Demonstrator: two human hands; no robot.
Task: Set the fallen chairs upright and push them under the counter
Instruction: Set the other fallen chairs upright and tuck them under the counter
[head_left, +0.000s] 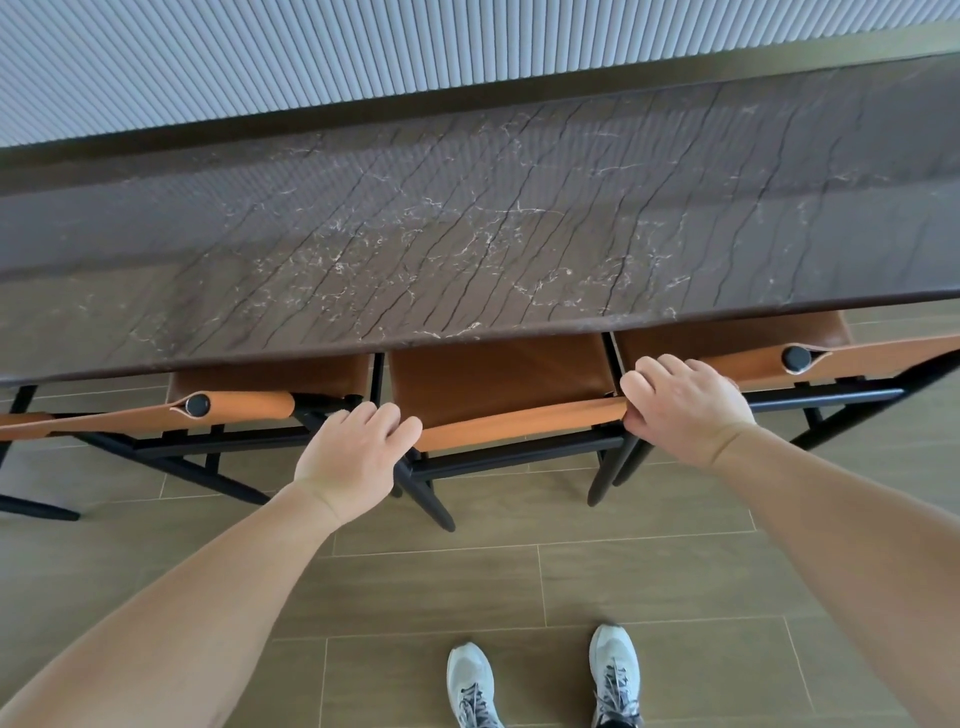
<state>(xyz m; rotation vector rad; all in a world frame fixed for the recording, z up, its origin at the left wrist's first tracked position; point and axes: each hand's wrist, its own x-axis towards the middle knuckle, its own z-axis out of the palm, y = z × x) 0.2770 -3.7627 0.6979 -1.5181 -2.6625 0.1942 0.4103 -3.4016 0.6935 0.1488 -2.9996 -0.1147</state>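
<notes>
— Middle chair (498, 384)?
— Upright, seat tucked partly under the worktop (467, 218), tan back strap (519, 418) facing the floor side, black legs on the tiles.
— Hands?
— Left hand (353, 452) curled over the left end of the back strap, fingers wrapped around the top corner. Right hand (685, 405) curled over the right end, knuckles up, fingers gripping the strap's edge.
— Other chairs?
— Left chair (234, 405) upright just beside the middle one, seat under the worktop edge, black post cap showing in its strap. Right chair (831, 358) upright too, likewise tucked in, touching or nearly touching the middle one at the legs; cannot tell which.
— Elsewhere?
— Dark veined stone top, ribbed wall (363, 47) behind. Wood-look floor (675, 571) below, two grey shoes (545, 680) near the bottom edge, well apart from the chair legs.
</notes>
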